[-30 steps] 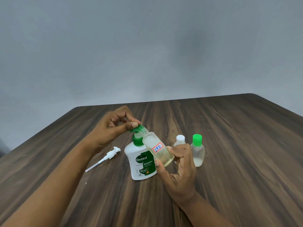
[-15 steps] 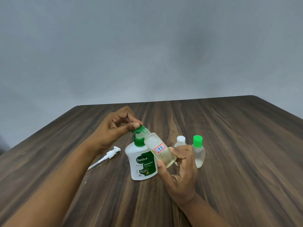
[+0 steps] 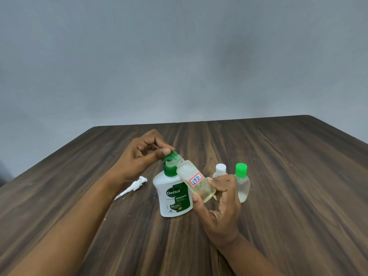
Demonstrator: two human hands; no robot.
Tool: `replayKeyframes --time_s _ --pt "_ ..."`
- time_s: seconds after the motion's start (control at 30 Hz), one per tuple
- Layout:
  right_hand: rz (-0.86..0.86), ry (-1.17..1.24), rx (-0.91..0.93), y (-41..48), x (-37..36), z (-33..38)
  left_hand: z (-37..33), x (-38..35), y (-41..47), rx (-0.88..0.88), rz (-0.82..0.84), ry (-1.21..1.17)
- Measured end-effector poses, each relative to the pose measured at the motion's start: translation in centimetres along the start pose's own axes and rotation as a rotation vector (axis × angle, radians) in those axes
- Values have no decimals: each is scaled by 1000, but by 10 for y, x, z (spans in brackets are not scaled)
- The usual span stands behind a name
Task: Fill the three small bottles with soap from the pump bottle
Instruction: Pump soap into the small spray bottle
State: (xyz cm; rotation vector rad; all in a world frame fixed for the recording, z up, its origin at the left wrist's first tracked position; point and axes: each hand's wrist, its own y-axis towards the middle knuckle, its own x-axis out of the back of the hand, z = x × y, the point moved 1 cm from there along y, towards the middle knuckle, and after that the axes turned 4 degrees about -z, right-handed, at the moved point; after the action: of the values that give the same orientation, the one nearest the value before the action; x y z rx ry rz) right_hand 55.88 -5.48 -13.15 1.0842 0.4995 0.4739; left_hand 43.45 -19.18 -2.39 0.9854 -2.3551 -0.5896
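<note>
My right hand (image 3: 219, 204) grips a small clear bottle (image 3: 196, 183) with a red-edged label, tilted with its neck up to the left and yellowish soap low in it. My left hand (image 3: 143, 154) pinches a green cap (image 3: 169, 156) right at that bottle's threaded neck. Behind the tilted bottle stands the white Dettol soap bottle (image 3: 173, 196) with a green collar and no pump in it. Two more small bottles stand to the right: one with a white cap (image 3: 220, 168), partly hidden by my right hand, and one with a green cap (image 3: 242, 182).
The white pump head (image 3: 132, 187) with its tube lies on the dark wooden table (image 3: 288, 176) left of the Dettol bottle, under my left forearm. A grey wall runs behind the table's far edge.
My left hand's fingers have shifted slightly on the green cap at the neck. The tilted bottle and my right hand stay nearly in place.
</note>
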Motion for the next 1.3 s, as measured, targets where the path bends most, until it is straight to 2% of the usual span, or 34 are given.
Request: replayKeyframes --time_s 0.17,0.5,0.67,0.87,1.17,1.3 --pt "13 3 3 0 -2 -1 -7 6 4 6 42 -24" --pt "2 -18 -6 -1 0 -1 2 1 0 26 -9 -67" --pt "10 -5 2 0 -2 -1 -10 8 10 24 60 28" --pt "-5 -5 -8 0 -1 -3 3 1 4 28 -9 25" --pt "5 10 -21 -2 -3 -2 -9 6 11 -7 45 99" --pt "18 25 -33 -4 -2 -5 -2 3 7 4 2 53"
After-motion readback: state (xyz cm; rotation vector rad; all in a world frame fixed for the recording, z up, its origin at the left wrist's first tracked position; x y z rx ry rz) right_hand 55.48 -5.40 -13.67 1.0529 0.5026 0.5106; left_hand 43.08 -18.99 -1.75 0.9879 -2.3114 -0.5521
